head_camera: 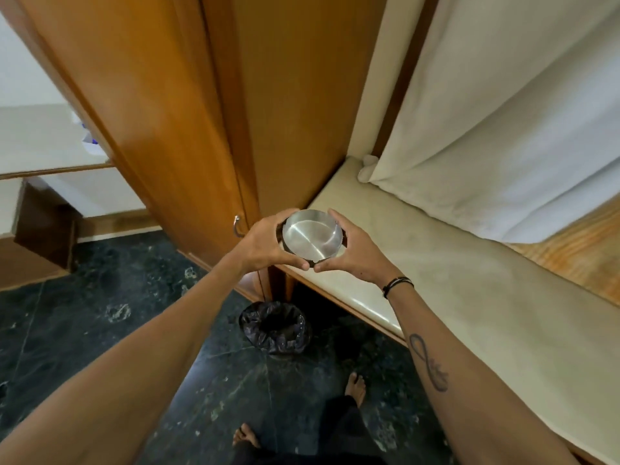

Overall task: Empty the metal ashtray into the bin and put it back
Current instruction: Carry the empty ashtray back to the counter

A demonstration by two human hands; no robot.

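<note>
A round metal ashtray [312, 233] with a shiny bare inside is held between both hands over the near-left corner of the cream stone ledge [469, 297]. My left hand [268, 245] wraps its left side and my right hand [352, 253] wraps its right side, thumbs almost meeting under its front rim. Whether its base touches the ledge I cannot tell. A small bin [275, 327] lined with a black bag stands on the dark floor below and in front of the ledge corner.
A tall wooden wardrobe [188, 122] with a metal handle [237, 226] stands just left of the ashtray. A white curtain [510, 129] hangs over the ledge's far side. My bare feet [355, 387] stand on the dark stone floor.
</note>
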